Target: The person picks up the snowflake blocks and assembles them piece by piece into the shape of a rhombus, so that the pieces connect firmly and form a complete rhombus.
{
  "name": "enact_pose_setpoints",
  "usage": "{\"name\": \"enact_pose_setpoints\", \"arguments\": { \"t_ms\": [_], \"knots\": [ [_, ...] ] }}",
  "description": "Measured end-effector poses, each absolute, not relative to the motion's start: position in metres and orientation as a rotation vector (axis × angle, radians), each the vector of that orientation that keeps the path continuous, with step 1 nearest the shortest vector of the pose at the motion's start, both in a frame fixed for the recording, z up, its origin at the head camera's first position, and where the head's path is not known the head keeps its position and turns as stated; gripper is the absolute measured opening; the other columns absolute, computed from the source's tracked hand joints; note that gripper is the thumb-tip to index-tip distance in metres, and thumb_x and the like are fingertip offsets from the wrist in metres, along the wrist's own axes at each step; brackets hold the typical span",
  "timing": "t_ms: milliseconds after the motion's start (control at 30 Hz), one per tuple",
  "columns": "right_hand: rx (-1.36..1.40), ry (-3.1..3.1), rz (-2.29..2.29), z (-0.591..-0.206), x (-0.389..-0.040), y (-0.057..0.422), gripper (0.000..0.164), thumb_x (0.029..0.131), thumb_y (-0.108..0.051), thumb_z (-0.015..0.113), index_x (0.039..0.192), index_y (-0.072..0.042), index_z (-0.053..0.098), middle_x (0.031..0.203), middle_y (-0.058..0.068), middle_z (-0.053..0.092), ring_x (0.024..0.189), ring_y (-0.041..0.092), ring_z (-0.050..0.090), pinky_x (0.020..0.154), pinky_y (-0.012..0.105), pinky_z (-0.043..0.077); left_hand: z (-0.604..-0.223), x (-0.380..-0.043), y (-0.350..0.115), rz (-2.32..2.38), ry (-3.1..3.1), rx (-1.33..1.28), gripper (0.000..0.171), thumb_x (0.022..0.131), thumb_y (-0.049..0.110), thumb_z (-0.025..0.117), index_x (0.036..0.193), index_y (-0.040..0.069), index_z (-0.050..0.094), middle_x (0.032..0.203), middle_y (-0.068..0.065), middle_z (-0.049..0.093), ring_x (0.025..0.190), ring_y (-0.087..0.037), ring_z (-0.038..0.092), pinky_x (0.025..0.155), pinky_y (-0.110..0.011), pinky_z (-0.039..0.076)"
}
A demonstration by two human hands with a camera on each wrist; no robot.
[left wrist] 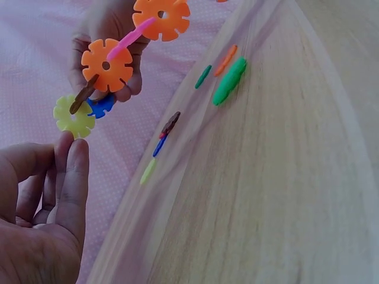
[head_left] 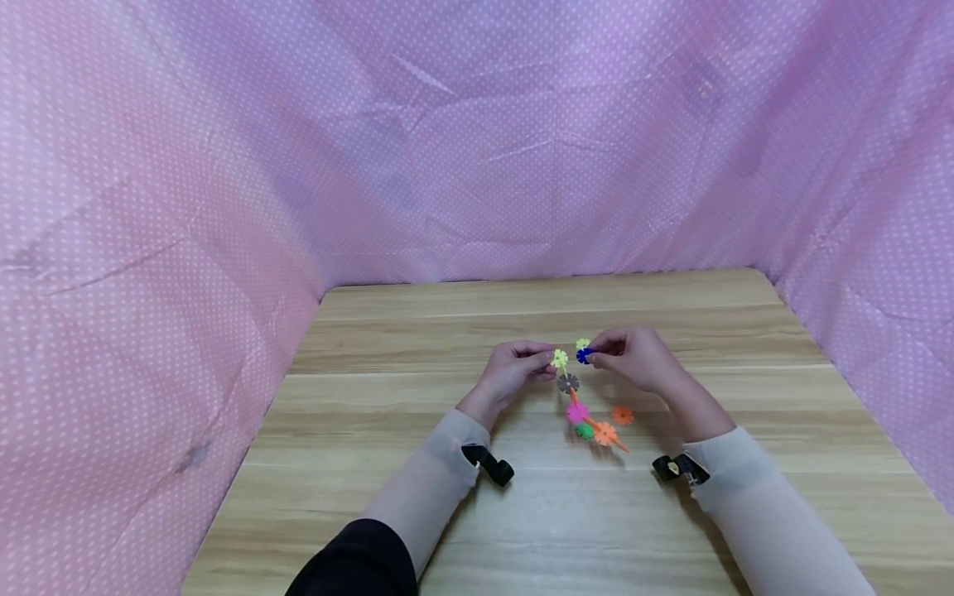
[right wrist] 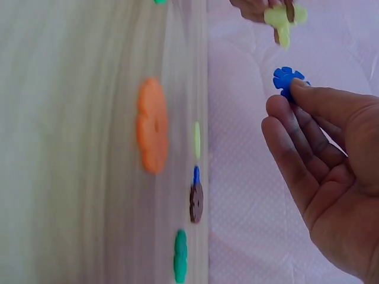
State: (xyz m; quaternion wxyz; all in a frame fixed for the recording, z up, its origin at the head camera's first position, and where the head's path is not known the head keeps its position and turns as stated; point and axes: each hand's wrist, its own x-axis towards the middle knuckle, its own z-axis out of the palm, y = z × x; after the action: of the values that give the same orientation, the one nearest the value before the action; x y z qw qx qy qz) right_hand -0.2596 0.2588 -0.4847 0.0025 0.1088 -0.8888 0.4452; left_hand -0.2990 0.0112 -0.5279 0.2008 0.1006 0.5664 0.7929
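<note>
My left hand (head_left: pixel 514 370) pinches a yellow notched flower disc (left wrist: pixel 74 116) between thumb and fingertips. That disc ends a chain of interlocked flower discs: a brown disc (left wrist: pixel 84 94), an orange disc (left wrist: pixel 107 65), a pink disc (left wrist: pixel 131 38) and another orange disc (left wrist: pixel 161 16) follow it. In the head view the chain hangs toward the person. My right hand (head_left: pixel 633 358) pinches a blue flower disc (right wrist: pixel 286 78) between thumb and index finger, its other fingers loosely bent. A small gap separates the blue disc from the yellow one in the right wrist view.
Loose discs lie on the wooden table (head_left: pixel 358 463): an orange one (right wrist: pixel 153 125), a green one (right wrist: pixel 180 256), a brown one (right wrist: pixel 196 202), a yellow one (right wrist: pixel 197 140) and others. Pink dotted cloth (head_left: pixel 477 165) surrounds the table's back and sides.
</note>
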Motion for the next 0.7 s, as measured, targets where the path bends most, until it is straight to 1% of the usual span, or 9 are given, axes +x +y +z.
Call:
{"name": "enact_pose_setpoints", "arguments": {
  "t_ms": [133,200,367,500,600,700],
  "knots": [
    [0.365,-2.759,1.422,-0.487,-0.26,0.252,0.005,0.093,-0.01,0.081,0.097,-0.006,0.08,0.088,0.003,0.076,0.078,0.018,0.07,0.067,0.027,0.058,-0.529,-0.299,0.012,2.227,1.582,0.285,0.026,0.098,-0.01,0.066,0.122,-0.018,0.066,0.098,-0.011,0.075,0.077,-0.017,0.074,0.081,-0.034,0.063],
    [0.366,-2.76,1.412,-0.488,-0.259,0.249,0.005,0.094,-0.012,0.081,0.095,-0.008,0.08,0.086,0.001,0.076,0.077,0.018,0.069,0.066,0.028,0.057,-0.529,-0.299,0.012,2.225,1.586,0.285,0.026,0.098,-0.01,0.066,0.123,-0.018,0.066,0.098,-0.01,0.075,0.077,-0.016,0.074,0.081,-0.033,0.063],
    [0.388,-2.751,1.409,-0.489,-0.258,0.245,0.006,0.094,-0.015,0.081,0.094,-0.008,0.08,0.085,-0.001,0.075,0.078,0.02,0.068,0.066,0.03,0.057,-0.528,-0.3,0.012,2.228,1.584,0.277,0.026,0.098,-0.008,0.067,0.123,-0.017,0.066,0.096,-0.01,0.075,0.076,-0.016,0.074,0.08,-0.032,0.063],
    [0.408,-2.737,1.418,-0.489,-0.257,0.243,0.006,0.094,-0.013,0.081,0.094,-0.007,0.079,0.086,0.0,0.075,0.078,0.021,0.068,0.065,0.029,0.057,-0.529,-0.301,0.011,2.231,1.579,0.278,0.027,0.098,-0.007,0.068,0.123,-0.017,0.066,0.095,-0.009,0.074,0.075,-0.015,0.073,0.078,-0.03,0.063],
    [0.414,-2.72,1.424,-0.489,-0.257,0.241,0.002,0.093,-0.009,0.08,0.091,-0.008,0.079,0.085,0.002,0.075,0.078,0.021,0.068,0.065,0.028,0.057,-0.529,-0.3,0.011,2.234,1.577,0.278,0.027,0.098,-0.008,0.067,0.124,-0.017,0.065,0.094,-0.009,0.074,0.075,-0.015,0.073,0.077,-0.029,0.062],
    [0.415,-2.705,1.428,-0.489,-0.256,0.238,0.003,0.093,-0.008,0.08,0.09,-0.009,0.079,0.085,0.002,0.074,0.079,0.021,0.069,0.065,0.029,0.058,-0.528,-0.3,0.011,2.234,1.569,0.268,0.027,0.099,-0.008,0.066,0.124,-0.018,0.065,0.096,-0.009,0.075,0.076,-0.015,0.073,0.078,-0.029,0.062]
  ]
}}
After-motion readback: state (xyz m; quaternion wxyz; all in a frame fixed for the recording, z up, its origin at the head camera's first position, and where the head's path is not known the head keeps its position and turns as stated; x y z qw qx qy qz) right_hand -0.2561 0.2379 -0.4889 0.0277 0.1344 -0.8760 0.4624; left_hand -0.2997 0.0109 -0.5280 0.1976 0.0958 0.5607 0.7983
